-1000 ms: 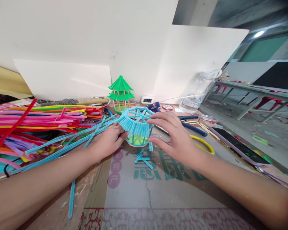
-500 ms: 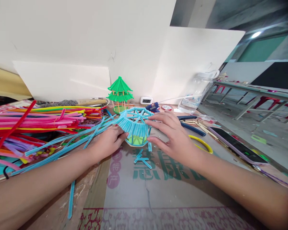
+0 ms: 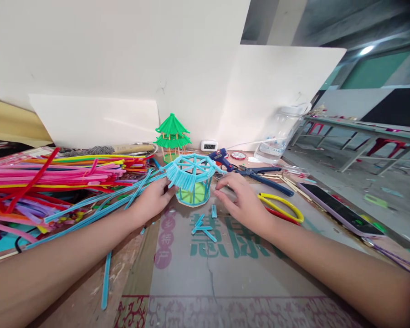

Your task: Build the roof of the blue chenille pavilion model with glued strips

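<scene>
A light-blue pavilion model made of pipe cleaners [image 3: 194,171] stands upright on the board, with a spoked roof ring, slim posts and a green floor. Short blue strips slope down over the roof's left and front part; at the right, the ring is bare. My left hand [image 3: 153,198] has its fingers closed at the model's left side, the fingertips partly hidden by the roof edge. Just right of the model, my right hand [image 3: 241,198] is held with thumb and fingers apart, nothing visible between them. Several short blue pipe-cleaner pieces [image 3: 203,228] lie in front.
Colourful pipe cleaners [image 3: 54,173] are heaped at left. Behind stand a green pavilion model [image 3: 171,134] and a small digital clock [image 3: 209,146]. A glue gun [image 3: 220,157], dark-blue-handled pliers [image 3: 269,180], yellow-handled tool [image 3: 290,205], bottle [image 3: 276,134] and phone [image 3: 340,207] are at right.
The blue model has turned, so its strip-covered side now faces more to the left and the bare ring shows at right. My right hand has drawn back from the roof.
</scene>
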`<state>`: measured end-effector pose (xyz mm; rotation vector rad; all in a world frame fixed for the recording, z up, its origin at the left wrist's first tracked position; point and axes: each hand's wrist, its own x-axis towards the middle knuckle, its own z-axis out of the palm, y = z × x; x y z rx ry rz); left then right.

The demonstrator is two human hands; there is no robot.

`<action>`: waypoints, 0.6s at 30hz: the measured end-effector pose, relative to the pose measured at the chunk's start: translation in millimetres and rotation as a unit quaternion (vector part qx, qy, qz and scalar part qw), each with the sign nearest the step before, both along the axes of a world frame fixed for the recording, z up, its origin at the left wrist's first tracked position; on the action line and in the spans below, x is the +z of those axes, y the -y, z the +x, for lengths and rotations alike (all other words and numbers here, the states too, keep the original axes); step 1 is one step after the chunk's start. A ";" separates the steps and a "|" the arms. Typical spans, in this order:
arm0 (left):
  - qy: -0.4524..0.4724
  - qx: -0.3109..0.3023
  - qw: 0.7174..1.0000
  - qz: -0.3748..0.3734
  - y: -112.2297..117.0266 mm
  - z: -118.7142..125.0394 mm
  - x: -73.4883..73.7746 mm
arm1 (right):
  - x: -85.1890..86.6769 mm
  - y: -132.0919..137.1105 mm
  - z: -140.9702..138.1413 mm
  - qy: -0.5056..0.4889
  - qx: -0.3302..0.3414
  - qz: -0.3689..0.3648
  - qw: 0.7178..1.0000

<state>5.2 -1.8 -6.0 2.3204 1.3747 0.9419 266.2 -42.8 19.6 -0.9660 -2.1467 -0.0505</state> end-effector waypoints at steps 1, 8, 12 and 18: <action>-0.002 0.002 1.000 -0.001 0.0 0.1 -0.1 | -0.1 1.2 -1.3 0.011 0.003 -0.005 1.000; -0.016 0.015 1.000 0.001 2.5 1.2 2.3 | -4.3 -2.2 -3.0 0.068 -0.015 -0.055 0.996; 0.012 -0.020 1.000 -0.008 4.5 2.4 6.8 | -7.9 -6.4 -1.5 0.072 -0.011 -0.069 0.995; 0.027 -0.012 1.000 0.002 4.2 3.6 4.4 | -8.0 -6.7 -0.9 0.066 -0.016 -0.085 0.994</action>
